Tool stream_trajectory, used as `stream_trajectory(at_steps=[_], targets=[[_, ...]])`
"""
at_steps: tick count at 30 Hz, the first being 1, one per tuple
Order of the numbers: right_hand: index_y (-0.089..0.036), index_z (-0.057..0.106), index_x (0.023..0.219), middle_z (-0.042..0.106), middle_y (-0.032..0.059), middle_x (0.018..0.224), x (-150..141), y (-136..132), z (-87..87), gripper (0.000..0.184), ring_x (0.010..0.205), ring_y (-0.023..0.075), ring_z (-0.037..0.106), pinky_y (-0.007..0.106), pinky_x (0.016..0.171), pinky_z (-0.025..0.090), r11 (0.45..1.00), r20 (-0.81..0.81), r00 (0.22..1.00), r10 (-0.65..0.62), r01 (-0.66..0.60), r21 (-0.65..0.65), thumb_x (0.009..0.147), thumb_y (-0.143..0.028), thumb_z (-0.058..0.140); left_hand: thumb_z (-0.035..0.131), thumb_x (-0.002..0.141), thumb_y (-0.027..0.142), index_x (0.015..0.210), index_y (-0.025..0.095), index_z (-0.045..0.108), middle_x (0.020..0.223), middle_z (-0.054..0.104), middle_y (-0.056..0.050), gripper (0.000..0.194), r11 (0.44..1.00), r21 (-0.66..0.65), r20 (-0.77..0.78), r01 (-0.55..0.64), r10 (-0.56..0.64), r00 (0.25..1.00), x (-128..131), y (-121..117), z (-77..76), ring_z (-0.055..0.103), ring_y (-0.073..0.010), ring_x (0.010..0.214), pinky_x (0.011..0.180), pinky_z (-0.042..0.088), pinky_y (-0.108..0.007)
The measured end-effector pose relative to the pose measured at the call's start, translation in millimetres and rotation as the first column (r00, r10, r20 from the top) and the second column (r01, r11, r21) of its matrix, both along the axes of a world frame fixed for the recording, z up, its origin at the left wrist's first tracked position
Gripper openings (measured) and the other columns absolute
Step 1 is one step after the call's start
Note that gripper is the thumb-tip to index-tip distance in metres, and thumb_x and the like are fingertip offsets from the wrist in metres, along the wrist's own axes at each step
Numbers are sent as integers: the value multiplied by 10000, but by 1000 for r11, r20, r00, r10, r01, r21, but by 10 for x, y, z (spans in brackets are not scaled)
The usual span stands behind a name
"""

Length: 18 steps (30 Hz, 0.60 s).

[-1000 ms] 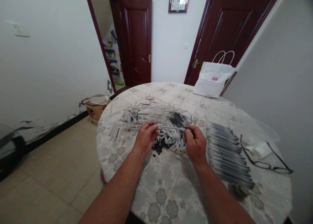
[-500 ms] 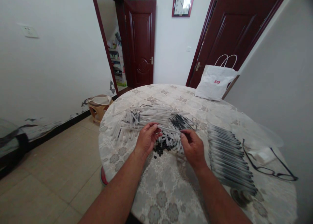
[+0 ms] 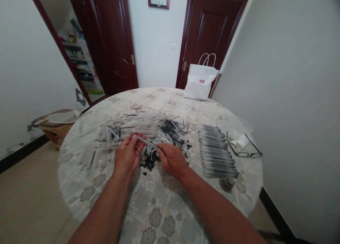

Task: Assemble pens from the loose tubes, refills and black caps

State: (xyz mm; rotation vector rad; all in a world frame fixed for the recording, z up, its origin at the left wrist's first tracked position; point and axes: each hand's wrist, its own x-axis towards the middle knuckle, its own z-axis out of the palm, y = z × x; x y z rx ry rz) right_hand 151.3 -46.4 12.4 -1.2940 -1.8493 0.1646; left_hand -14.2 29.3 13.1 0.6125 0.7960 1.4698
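Observation:
A slim translucent pen barrel (image 3: 147,142), greyish inside, slants between my two hands above the table. My left hand (image 3: 127,155) is closed on its upper left end with thumb and fingers. The other end is pinched by my right hand (image 3: 173,159), which covers its tip. Just below lie small black plugs (image 3: 150,161) in a loose heap. Behind my hands spreads a pile of whitish pen barrels (image 3: 140,122). Thin dark refills (image 3: 171,129) are heaped to the right of that pile, with small white pieces beside them.
Right of my hands, pens (image 3: 216,151) with dark cores lie side by side in a row. Beyond them are black-framed glasses (image 3: 243,154) and a white packet (image 3: 240,142). A round roll (image 3: 226,184) sits near the row. A white paper bag (image 3: 200,81) stands at the back.
My hands have come closer together, and the held barrel now tilts down to the right. It looks darker inside than before. The camera view has turned to the right.

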Motion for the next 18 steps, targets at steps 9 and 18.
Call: stream_trajectory(at_steps=[9,18], targets=[[-174,723,870,553,-56,574,2,96,22,231,494,98,476,209,518,376,846,-541,830,-133,-189,-498,928,-320,553,684,851,171,956,156,693,975,749,-69,107,1000,0,-69,4,-4,998,53,32,-35,753,-183,867,726,628,-271],[-188,714,961,722,40,932,129,-79,357,158,882,159,620,244,800,421,947,97,995,-22,52,-316,919,-247,574,796,777,360,1037,163,712,1011,757,-107,337,956,115,-309,270,-223,924,102,-165,52,737,-253,946,766,636,-362]])
